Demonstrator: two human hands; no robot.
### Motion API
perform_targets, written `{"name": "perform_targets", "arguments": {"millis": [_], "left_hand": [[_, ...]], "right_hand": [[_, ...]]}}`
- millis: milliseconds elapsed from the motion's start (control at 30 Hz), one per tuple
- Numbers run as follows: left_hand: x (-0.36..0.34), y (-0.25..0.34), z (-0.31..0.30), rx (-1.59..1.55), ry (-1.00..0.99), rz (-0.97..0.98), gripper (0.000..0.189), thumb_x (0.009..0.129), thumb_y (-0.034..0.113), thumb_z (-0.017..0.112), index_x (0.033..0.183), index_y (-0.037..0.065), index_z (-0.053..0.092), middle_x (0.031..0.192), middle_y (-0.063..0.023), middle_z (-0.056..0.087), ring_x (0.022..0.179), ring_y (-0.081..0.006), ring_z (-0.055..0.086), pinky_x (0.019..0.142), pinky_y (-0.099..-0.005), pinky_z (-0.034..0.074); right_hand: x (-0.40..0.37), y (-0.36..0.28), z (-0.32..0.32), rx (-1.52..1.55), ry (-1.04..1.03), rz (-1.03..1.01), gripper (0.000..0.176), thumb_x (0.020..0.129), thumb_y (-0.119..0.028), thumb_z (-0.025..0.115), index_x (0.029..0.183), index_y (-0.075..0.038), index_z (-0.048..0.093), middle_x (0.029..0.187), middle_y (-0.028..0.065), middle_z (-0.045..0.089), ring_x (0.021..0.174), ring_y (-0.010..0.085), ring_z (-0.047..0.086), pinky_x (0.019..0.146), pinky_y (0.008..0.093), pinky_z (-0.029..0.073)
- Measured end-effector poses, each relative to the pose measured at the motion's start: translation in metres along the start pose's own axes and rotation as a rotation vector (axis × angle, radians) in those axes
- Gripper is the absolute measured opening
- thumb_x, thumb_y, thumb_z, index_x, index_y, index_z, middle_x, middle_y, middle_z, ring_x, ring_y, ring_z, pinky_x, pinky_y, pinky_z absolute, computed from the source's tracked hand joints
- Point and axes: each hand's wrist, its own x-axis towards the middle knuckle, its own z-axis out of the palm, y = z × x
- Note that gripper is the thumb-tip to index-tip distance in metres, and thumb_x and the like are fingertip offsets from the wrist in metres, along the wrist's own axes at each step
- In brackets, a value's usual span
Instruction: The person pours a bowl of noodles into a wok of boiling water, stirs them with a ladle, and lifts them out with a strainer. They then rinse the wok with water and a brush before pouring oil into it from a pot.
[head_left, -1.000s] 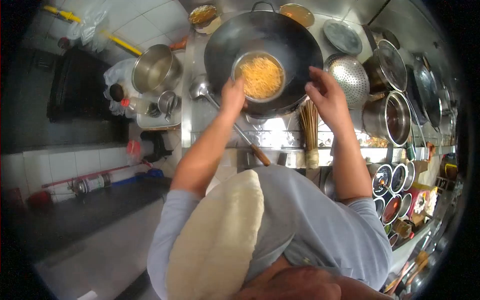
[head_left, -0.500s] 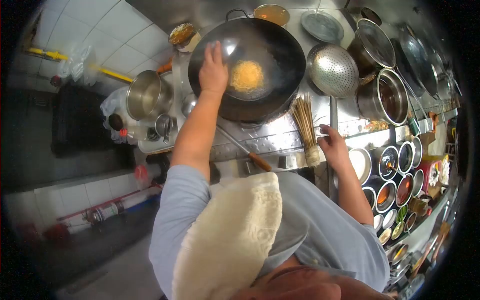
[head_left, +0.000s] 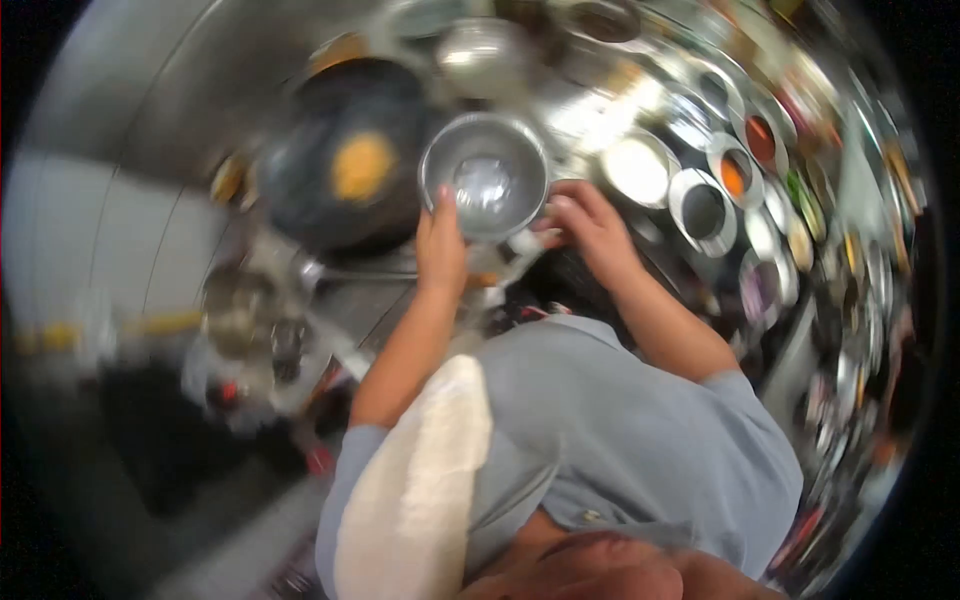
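Observation:
Between my hands is a round metal bowl point(head_left: 485, 180), its shiny inside facing up. My left hand point(head_left: 442, 245) grips the left rim, with the thumb over the edge. At the right rim my right hand point(head_left: 595, 225) has its fingers curled against the bowl; blur hides the exact contact and a whitish patch below the fingers. Left of the bowl stands a dark wok point(head_left: 300, 200) with a round yellow-orange portion of food point(head_left: 362, 167) in it. A ladle point(head_left: 360, 272) lies in front of the wok.
Several containers of sauces and ingredients stand to the right, including a white-filled pot point(head_left: 638, 170) and a bowl with orange contents point(head_left: 733, 175). A perforated strainer point(head_left: 482, 58) rests behind the metal bowl. At left is a metal pot point(head_left: 238, 310).
My left hand has left the wok and now holds the metal bowl. My right hand has come up from beside the strainer handle to the bowl. The view has turned right and blurred.

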Motion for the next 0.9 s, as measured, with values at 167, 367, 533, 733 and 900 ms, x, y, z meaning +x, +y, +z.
{"name": "perform_targets", "arguments": {"millis": [167,367,533,733,900], "left_hand": [[-0.076,-0.069,0.040,0.098,-0.717,-0.137,0.066,0.100,0.050,0.044,0.143,0.001,0.037,0.136,-0.0175,0.050,0.109,-0.0263,0.060,0.088,-0.0379,0.050],[-0.101,-0.109,0.021,0.307,-0.983,-0.301,0.058,0.102,0.041,0.046,0.144,0.001,0.039,0.137,-0.0180,0.050,0.108,-0.0259,0.061,0.087,-0.0340,0.050],[-0.115,-0.120,0.026,0.428,-0.997,-0.262,0.051,0.101,0.034,0.051,0.138,0.000,0.046,0.129,-0.0179,0.056,0.105,-0.0226,0.062,0.086,-0.0314,0.050],[-0.121,-0.145,0.023,0.575,-0.995,-0.229,0.044,0.098,0.030,0.057,0.133,0.003,0.054,0.117,-0.0111,0.064,0.101,-0.0167,0.064,0.082,-0.0297,0.052],[-0.131,-0.155,0.000,0.550,-0.867,-0.195,0.043,0.097,0.030,0.058,0.132,0.005,0.055,0.114,-0.0115,0.066,0.098,-0.0158,0.065,0.083,-0.0293,0.052]], "right_hand": [[-0.125,0.059,-0.105,-0.033,0.436,0.041,0.022,0.094,-0.023,0.060,0.091,-0.002,0.058,0.082,0.0070,0.058,0.075,0.0178,0.060,0.063,0.0330,0.056],[-0.326,0.128,-0.221,0.109,1.375,-0.123,0.020,0.094,-0.023,0.056,0.095,-0.003,0.059,0.094,0.0086,0.061,0.080,0.0179,0.060,0.069,0.0347,0.055],[-0.446,0.168,-0.312,-0.558,1.764,0.274,0.023,0.083,-0.023,0.068,0.096,-0.005,0.062,0.089,0.0143,0.065,0.081,0.0303,0.064,0.070,0.0415,0.051],[-0.510,0.233,-0.412,0.385,1.702,-0.422,0.029,0.099,-0.017,0.047,0.114,0.006,0.059,0.105,0.0179,0.063,0.098,0.0299,0.060,0.090,0.0467,0.056],[-0.482,0.189,-0.397,0.433,1.889,-0.375,0.034,0.100,-0.018,0.040,0.120,0.006,0.055,0.107,0.0194,0.062,0.088,0.0296,0.065,0.078,0.0357,0.061]]}}
